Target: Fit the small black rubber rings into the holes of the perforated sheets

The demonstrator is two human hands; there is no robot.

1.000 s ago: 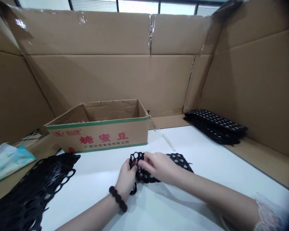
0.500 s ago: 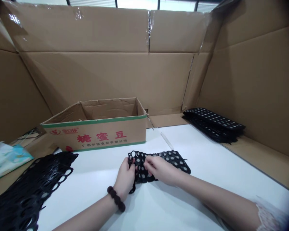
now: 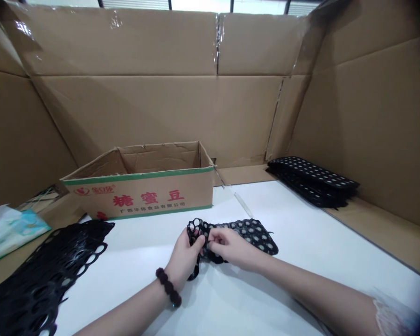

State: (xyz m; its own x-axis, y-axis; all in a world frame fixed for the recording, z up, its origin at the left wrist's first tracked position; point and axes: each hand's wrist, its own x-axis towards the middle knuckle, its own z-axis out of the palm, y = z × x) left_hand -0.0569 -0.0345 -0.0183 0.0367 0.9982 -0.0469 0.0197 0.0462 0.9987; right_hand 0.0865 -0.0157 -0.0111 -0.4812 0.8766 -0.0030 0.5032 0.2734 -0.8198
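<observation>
A black perforated sheet point(image 3: 257, 234) with rows of round holes lies on the white table in front of me. Its left end is bunched and slightly lifted in my left hand point(image 3: 185, 256), whose thumb presses on it; a dark beaded bracelet is on that wrist. My right hand point(image 3: 234, 247) is closed on the middle of the sheet, close beside my left thumb, fingertips pinched together. A loose strip of the black material hangs below my left fingers. The part of the sheet under both hands is hidden.
An open cardboard box point(image 3: 168, 191) stands at the back left. More black perforated material point(image 3: 31, 275) lies at the left, near a blue-white packet point(image 3: 14, 231). A white stick point(image 3: 243, 204) lies behind the sheet. Stacked black sheets point(image 3: 311, 179) sit back right. Cardboard walls point(image 3: 161, 107) surround the table.
My left thumb has moved right and now presses over the sheet's left part, which is more bunched. My right hand has shifted slightly left, closer to it.
</observation>
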